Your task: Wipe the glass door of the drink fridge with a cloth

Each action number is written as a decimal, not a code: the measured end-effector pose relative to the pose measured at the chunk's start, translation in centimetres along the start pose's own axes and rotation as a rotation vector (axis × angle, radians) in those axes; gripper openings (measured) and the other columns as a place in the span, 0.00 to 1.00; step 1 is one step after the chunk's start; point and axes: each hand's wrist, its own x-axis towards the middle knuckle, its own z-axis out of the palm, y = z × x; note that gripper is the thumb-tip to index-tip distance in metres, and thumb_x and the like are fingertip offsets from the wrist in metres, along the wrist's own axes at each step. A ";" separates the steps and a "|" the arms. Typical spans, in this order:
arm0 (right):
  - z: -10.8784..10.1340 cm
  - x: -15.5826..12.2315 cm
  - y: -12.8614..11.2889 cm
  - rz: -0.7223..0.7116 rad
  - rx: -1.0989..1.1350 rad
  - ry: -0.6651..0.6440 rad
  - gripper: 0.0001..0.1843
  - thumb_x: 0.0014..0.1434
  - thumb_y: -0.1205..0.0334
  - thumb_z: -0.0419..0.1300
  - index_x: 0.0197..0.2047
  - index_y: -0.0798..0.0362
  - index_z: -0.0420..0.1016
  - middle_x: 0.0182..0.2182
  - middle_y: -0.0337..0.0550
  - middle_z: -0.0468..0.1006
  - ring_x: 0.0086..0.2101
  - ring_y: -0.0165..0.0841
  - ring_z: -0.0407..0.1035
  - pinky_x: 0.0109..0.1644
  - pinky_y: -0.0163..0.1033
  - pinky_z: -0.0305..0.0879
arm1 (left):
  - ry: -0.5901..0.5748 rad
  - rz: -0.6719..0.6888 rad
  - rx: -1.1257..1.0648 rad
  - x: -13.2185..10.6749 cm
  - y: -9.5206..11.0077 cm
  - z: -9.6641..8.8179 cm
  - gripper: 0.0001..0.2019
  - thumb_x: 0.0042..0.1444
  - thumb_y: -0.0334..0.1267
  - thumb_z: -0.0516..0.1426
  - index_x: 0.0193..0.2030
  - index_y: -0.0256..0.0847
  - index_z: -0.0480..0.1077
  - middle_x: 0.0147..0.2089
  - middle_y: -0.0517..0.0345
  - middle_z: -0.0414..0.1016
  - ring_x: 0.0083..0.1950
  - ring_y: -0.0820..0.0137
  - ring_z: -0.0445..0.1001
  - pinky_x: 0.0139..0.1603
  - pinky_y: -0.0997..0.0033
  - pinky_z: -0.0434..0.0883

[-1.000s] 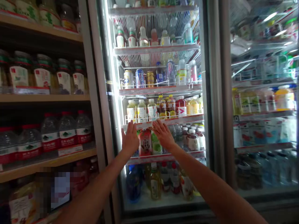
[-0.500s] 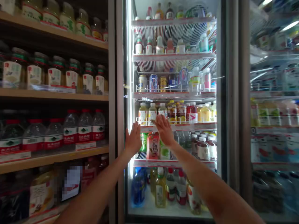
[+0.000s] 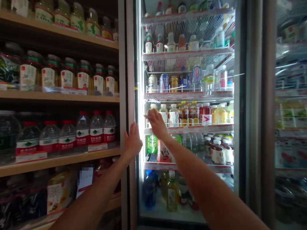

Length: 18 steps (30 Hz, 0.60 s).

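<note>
1. Shift of the right hand (image 3: 155, 123): compared with the frame half a second earlier, this hand stood higher and further left in view, level with the rail of the third shelf. Its fingers were bent toward the palm, no longer spread flat. No held object showed, but whether the hand was closing on anything could not be told.
2. Left hand (image 3: 133, 141): open, with fingers upright and spread, as in the earlier frames. It held nothing and lay at the left edge of the door, beside the dark door frame (image 3: 130, 80).
3. Glass door of the drinks cooler (image 3: 153, 64): directly before both hands. Whether either hand pressed on the glass could not be told. The view had swung, placing the cooler further right than before.
4. Green-labelled bottle (image 3: 152, 144): visible behind the glass just below the right hand, on the fourth shelf. A red carton-like pack seen earlier at this spot was now mostly hidden by the right forearm (image 3: 182, 166).
5. Plastic water bottles with red caps (image 3: 82, 129): standing on a wooden shelf (image 3: 59, 99) left of the cooler, beneath rows of labelled jars (image 3: 51, 75).
</note>
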 end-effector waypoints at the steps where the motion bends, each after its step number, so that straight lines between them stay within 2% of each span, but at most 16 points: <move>1: 1.0 -0.4 -1.7 -0.123 0.023 -0.046 0.28 0.59 0.76 0.45 0.62 0.51 0.59 0.64 0.46 0.57 0.65 0.40 0.42 0.65 0.54 0.49 | 0.003 -0.025 0.000 0.0 -0.5 -0.1 0.33 0.49 0.23 0.44 0.66 0.27 0.48 0.70 0.42 0.41 0.71 0.61 0.42 0.67 0.47 0.49; 3: 2.3 -1.4 -3.8 -0.309 0.042 -0.101 0.24 0.61 0.72 0.48 0.59 0.52 0.63 0.63 0.45 0.59 0.64 0.39 0.45 0.65 0.52 0.50 | 0.004 -0.054 -0.002 0.0 -1.4 -0.3 0.31 0.52 0.25 0.43 0.65 0.27 0.49 0.70 0.42 0.43 0.71 0.61 0.43 0.66 0.45 0.50; 4: 2.4 -1.9 -4.0 -0.362 0.036 -0.119 0.22 0.61 0.71 0.48 0.58 0.52 0.64 0.63 0.44 0.59 0.64 0.38 0.46 0.65 0.52 0.50 | 0.006 -0.060 -0.003 0.0 -1.7 -0.3 0.31 0.53 0.25 0.42 0.66 0.27 0.49 0.70 0.42 0.43 0.70 0.60 0.43 0.66 0.44 0.50; 6: 1.4 -2.5 -2.5 -0.368 -0.006 -0.141 0.22 0.61 0.72 0.48 0.58 0.51 0.65 0.62 0.42 0.60 0.64 0.38 0.47 0.65 0.51 0.50 | 0.014 -0.057 -0.006 0.1 -1.9 -0.4 0.31 0.53 0.25 0.42 0.66 0.28 0.48 0.70 0.43 0.42 0.70 0.60 0.44 0.66 0.44 0.50; 8: -0.8 -2.6 1.2 -0.225 -0.078 -0.118 0.26 0.60 0.74 0.46 0.60 0.47 0.63 0.63 0.40 0.59 0.64 0.38 0.46 0.65 0.52 0.49 | 0.030 -0.033 -0.006 0.4 -1.5 -0.5 0.32 0.52 0.24 0.42 0.66 0.27 0.47 0.70 0.43 0.41 0.70 0.60 0.43 0.66 0.45 0.50; 10: -3.7 -2.7 6.0 0.010 -0.156 -0.034 0.29 0.60 0.76 0.45 0.62 0.44 0.59 0.65 0.40 0.55 0.65 0.39 0.41 0.65 0.54 0.47 | 0.043 -0.006 -0.005 0.9 -0.7 -0.6 0.32 0.51 0.24 0.43 0.66 0.26 0.47 0.70 0.42 0.41 0.70 0.60 0.43 0.66 0.45 0.50; 13: -7.6 -3.4 12.5 0.348 -0.241 0.149 0.27 0.60 0.74 0.43 0.61 0.49 0.61 0.66 0.47 0.52 0.65 0.42 0.38 0.65 0.56 0.44 | 0.040 0.035 -0.008 1.9 1.1 -0.8 0.33 0.50 0.23 0.44 0.66 0.27 0.47 0.70 0.41 0.40 0.70 0.60 0.43 0.66 0.45 0.49; 15: -9.0 -4.3 14.7 0.464 -0.273 0.236 0.27 0.60 0.73 0.42 0.61 0.57 0.62 0.66 0.56 0.49 0.65 0.45 0.36 0.65 0.56 0.43 | 0.042 0.063 -0.014 2.6 2.6 -1.0 0.33 0.50 0.24 0.44 0.66 0.27 0.47 0.70 0.42 0.41 0.70 0.60 0.43 0.66 0.45 0.48; 17: -9.3 -5.2 14.9 0.443 -0.284 0.240 0.27 0.59 0.74 0.42 0.61 0.59 0.62 0.65 0.58 0.50 0.65 0.45 0.36 0.65 0.56 0.44 | 0.045 0.096 -0.011 3.2 4.3 -1.1 0.33 0.51 0.24 0.44 0.66 0.29 0.47 0.70 0.43 0.41 0.71 0.61 0.42 0.67 0.45 0.47; 18: -9.1 -5.7 14.5 0.394 -0.283 0.213 0.27 0.59 0.74 0.43 0.61 0.56 0.62 0.65 0.54 0.52 0.65 0.43 0.37 0.65 0.54 0.46 | 0.045 0.117 -0.005 3.4 5.1 -1.2 0.33 0.51 0.24 0.43 0.66 0.29 0.47 0.70 0.44 0.41 0.71 0.61 0.42 0.67 0.46 0.47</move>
